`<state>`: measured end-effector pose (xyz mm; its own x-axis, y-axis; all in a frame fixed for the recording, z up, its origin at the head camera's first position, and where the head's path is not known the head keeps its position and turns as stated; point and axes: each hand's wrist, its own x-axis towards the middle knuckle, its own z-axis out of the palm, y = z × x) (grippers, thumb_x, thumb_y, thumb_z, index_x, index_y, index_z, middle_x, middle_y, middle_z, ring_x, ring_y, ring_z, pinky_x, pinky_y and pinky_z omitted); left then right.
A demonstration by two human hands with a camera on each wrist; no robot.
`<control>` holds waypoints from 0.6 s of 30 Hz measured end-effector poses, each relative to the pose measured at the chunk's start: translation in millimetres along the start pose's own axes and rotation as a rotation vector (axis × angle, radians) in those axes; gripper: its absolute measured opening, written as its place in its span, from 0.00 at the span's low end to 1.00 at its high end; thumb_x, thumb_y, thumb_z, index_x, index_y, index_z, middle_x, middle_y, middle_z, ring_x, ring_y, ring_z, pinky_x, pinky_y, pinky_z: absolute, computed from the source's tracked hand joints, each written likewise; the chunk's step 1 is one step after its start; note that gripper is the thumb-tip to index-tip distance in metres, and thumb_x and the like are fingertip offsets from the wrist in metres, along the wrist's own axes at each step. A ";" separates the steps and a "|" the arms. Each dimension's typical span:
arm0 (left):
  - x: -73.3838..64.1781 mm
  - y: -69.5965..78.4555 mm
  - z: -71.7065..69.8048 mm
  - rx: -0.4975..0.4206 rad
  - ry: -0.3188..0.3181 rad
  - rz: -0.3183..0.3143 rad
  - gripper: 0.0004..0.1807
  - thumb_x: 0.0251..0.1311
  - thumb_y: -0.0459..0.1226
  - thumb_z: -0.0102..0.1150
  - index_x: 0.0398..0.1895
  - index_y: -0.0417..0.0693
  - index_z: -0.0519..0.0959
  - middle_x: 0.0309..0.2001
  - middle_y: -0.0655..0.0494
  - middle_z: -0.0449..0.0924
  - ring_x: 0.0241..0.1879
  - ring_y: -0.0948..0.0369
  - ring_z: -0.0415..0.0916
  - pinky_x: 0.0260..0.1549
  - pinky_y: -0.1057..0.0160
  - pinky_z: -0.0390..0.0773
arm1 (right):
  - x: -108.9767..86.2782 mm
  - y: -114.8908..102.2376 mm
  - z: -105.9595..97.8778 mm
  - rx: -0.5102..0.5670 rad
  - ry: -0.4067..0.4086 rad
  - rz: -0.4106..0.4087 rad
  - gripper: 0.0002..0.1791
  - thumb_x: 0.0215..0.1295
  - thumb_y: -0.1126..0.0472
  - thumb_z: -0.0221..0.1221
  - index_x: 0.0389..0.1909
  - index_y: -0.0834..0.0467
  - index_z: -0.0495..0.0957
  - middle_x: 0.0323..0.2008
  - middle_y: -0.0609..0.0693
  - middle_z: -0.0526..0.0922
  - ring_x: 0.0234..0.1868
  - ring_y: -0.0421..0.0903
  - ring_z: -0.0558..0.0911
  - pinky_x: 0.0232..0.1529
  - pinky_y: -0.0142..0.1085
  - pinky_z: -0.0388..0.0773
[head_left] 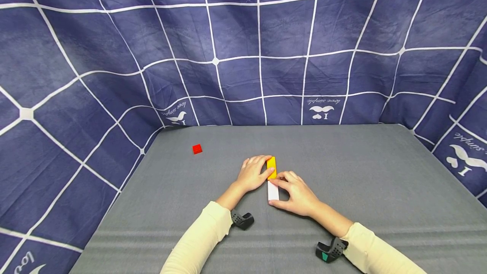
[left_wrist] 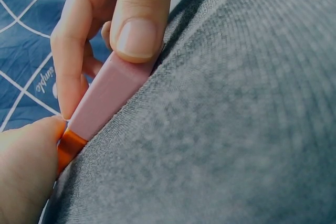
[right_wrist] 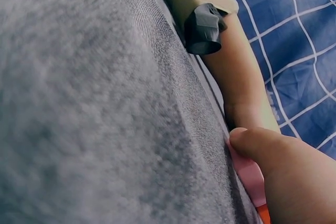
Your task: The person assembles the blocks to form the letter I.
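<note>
On the grey table, a yellow block (head_left: pixel 271 163) and a pale pink block (head_left: pixel 273 193) lie end to end in a line running away from me. My left hand (head_left: pixel 251 175) pinches the yellow one between thumb and fingers from its left side. My right hand (head_left: pixel 298 194) grips the pink one lengthwise, its thumb at the near end and a fingertip close to where the blocks meet. In the left wrist view the pink block (left_wrist: pixel 107 98) shows a smooth flat side, and the yellow one looks orange, partly hidden behind the left thumb (left_wrist: pixel 26 156).
A small red block (head_left: pixel 197 149) sits farther back on the left of the table. Behind and beside the cloth-covered table (head_left: pixel 361 168) hangs a blue curtain (head_left: pixel 281 75) with white grid lines. Both wrists wear black camera mounts (head_left: pixel 242 220).
</note>
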<state>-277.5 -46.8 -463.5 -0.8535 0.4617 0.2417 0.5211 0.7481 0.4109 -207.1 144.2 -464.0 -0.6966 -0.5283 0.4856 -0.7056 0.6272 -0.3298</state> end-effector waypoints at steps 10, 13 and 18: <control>-1.4 0.1 1.0 0.000 0.001 -0.014 0.25 0.73 0.49 0.43 0.69 0.52 0.68 0.65 0.52 0.71 0.67 0.53 0.63 0.65 0.43 0.53 | 1.9 2.3 0.9 0.003 0.014 0.001 0.32 0.47 0.42 0.72 0.51 0.56 0.83 0.47 0.45 0.77 0.50 0.44 0.73 0.50 0.46 0.72; -1.5 0.5 0.5 -0.002 -0.004 -0.017 0.25 0.73 0.49 0.43 0.69 0.52 0.68 0.65 0.53 0.71 0.67 0.53 0.62 0.66 0.43 0.53 | 3.1 4.0 0.5 0.011 0.023 0.004 0.32 0.47 0.41 0.72 0.50 0.57 0.83 0.47 0.46 0.77 0.50 0.45 0.74 0.50 0.47 0.72; -1.1 1.3 -0.6 -0.003 -0.011 -0.024 0.25 0.73 0.49 0.43 0.69 0.53 0.68 0.65 0.53 0.71 0.67 0.53 0.62 0.66 0.43 0.53 | 7.8 11.1 0.3 0.039 0.069 0.014 0.30 0.48 0.44 0.72 0.49 0.59 0.83 0.46 0.49 0.78 0.49 0.48 0.74 0.49 0.48 0.72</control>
<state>-276.0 -46.6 -462.6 -0.8654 0.4490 0.2222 0.5006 0.7573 0.4193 -220.4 147.0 -464.2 -0.6965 -0.4779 0.5353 -0.7014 0.6107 -0.3675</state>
